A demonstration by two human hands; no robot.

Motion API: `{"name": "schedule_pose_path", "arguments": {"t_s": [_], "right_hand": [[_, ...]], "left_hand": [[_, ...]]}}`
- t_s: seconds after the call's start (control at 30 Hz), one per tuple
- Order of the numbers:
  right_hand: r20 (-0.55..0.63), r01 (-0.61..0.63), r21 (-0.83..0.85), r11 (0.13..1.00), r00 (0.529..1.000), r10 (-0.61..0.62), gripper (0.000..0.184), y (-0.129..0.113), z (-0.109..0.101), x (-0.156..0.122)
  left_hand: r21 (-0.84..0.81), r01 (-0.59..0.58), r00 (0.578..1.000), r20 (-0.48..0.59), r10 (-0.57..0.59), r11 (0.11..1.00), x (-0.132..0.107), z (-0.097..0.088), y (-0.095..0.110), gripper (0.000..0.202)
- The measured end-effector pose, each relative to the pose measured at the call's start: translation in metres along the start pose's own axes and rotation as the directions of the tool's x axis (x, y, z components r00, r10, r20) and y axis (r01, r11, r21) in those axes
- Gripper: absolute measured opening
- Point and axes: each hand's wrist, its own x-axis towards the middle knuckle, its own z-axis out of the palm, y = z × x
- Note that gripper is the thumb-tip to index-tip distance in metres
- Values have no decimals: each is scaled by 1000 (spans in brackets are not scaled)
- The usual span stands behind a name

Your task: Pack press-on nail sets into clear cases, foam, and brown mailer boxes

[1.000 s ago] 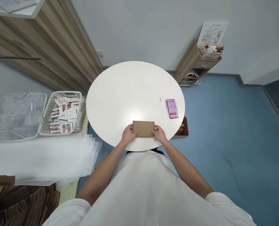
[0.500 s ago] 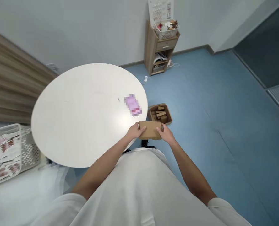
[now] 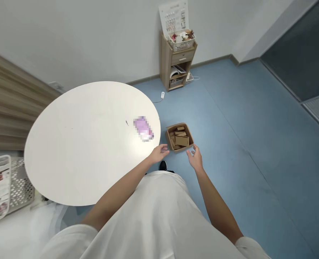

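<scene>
Both hands are apart with nothing in them. My left hand (image 3: pixel 160 153) is open near the right edge of the white oval table (image 3: pixel 81 151). To the right, my right hand (image 3: pixel 195 158) is open too, its fingers parted. Between and beyond them, a brown open carton (image 3: pixel 191 139) stands on the floor with several small cardboard boxes inside. A flat brown cardboard box (image 3: pixel 182 140) lies on top of the others in it. On the table, a pixelated pink-purple flat item (image 3: pixel 143 128) lies near the edge, with a tiny dark object (image 3: pixel 126 123) beside it.
A wooden cabinet (image 3: pixel 165 64) against the wall bears a white basket (image 3: pixel 182 45) and a display board (image 3: pixel 172 18). A white power strip (image 3: pixel 162 95) lies on the blue floor. At left are a perforated basket (image 3: pixel 21 183) holding printed cards, and a curtain (image 3: pixel 11 104).
The flat cardboard box that both hands held has been let go and lies in the carton. My hands have moved apart and opened. The view has shifted slightly.
</scene>
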Motion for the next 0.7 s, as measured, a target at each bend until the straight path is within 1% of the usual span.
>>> {"name": "schedule_pose_path", "arguments": {"t_s": [0.07, 0.13, 0.2, 0.27, 0.37, 0.43, 0.5, 0.6, 0.7], "right_hand": [[44, 66, 48, 997, 997, -69, 60, -12, 14, 2], [109, 154, 107, 982, 980, -165, 56, -31, 31, 3], [195, 242, 159, 957, 943, -270, 51, -56, 52, 1], [279, 322, 197, 926, 887, -368, 45, -83, 74, -5], [416, 420, 228, 878, 774, -478, 39, -124, 111, -24], [519, 455, 247, 856, 684, -513, 36, -149, 139, -44], [610, 466, 263, 845, 598, -520, 34, -170, 169, -69], [725, 470, 256, 844, 485, -490, 30, -191, 215, -115], [818, 488, 232, 841, 370, -441, 29, -200, 257, -159]], "left_hand": [[-15, 3, 997, -83, -4, 1000, -18, -19, -7, 47], [-29, 9, 979, -205, -15, 1000, -40, -40, -16, 45], [-54, 23, 942, -333, -40, 998, -63, -60, -27, 44], [-95, 32, 895, -440, -71, 995, -87, -78, -38, 42], [-163, 21, 809, -578, -113, 986, -121, -102, -56, 40], [-201, -2, 739, -661, -134, 980, -144, -118, -69, 39], [-230, -34, 671, -727, -148, 973, -168, -135, -83, 38], [-260, -82, 588, -792, -164, 962, -202, -158, -109, 37], [-294, -107, 534, -823, -194, 950, -236, -178, -141, 36]]}}
